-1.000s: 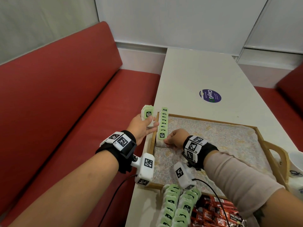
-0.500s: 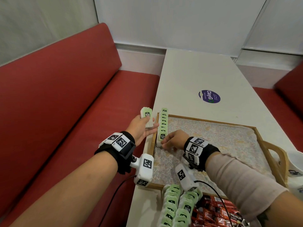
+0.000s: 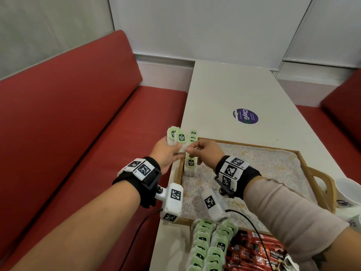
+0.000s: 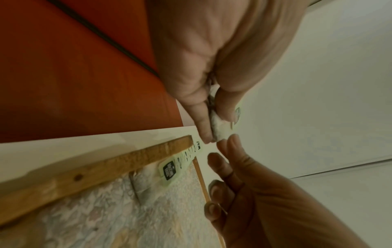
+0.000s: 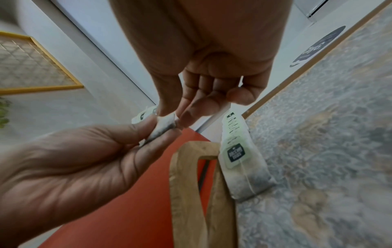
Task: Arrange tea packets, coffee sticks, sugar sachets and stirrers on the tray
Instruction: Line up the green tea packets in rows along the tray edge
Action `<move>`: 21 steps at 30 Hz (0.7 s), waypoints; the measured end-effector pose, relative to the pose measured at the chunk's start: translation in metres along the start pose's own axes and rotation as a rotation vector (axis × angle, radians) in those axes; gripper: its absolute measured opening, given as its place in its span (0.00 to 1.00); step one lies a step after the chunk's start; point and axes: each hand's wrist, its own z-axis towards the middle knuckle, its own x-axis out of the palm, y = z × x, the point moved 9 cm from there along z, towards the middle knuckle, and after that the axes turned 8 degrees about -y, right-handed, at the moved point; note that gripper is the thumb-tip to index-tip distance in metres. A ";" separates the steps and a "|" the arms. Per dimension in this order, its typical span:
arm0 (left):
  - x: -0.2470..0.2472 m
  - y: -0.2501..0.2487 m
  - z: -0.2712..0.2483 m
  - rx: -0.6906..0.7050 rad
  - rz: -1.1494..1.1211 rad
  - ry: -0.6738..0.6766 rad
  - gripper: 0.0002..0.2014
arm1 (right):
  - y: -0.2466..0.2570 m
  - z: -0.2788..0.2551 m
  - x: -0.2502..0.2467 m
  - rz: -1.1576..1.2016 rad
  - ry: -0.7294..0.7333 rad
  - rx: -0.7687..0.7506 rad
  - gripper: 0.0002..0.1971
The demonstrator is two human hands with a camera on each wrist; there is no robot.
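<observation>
Tea bags (image 3: 180, 142): light, soft, crushable. Our left hand (image 3: 166, 153) holds bunch; right hand (image 3: 205, 151) pinches one bag's edge.

tray (image 3: 244, 146): wood rim, matt patterned liner | tea packets (image 3: 191, 167): thin paper | table (image 3: 234, 90): smooth white

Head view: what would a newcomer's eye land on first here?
Both hands meet over the tray's left edge: the left hand holds a few tea bags, and the right hand pinches one of them. A row of tea bags stands inside that edge.
</observation>
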 end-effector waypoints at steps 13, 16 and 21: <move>-0.001 -0.002 -0.001 -0.005 -0.084 -0.063 0.12 | -0.009 -0.008 -0.014 0.123 -0.043 0.075 0.07; -0.007 -0.002 0.000 -0.005 -0.092 -0.103 0.13 | -0.023 -0.010 -0.019 0.055 -0.033 0.142 0.08; -0.009 0.000 0.000 -0.015 -0.063 -0.096 0.14 | -0.046 -0.022 -0.007 -0.135 0.107 0.284 0.09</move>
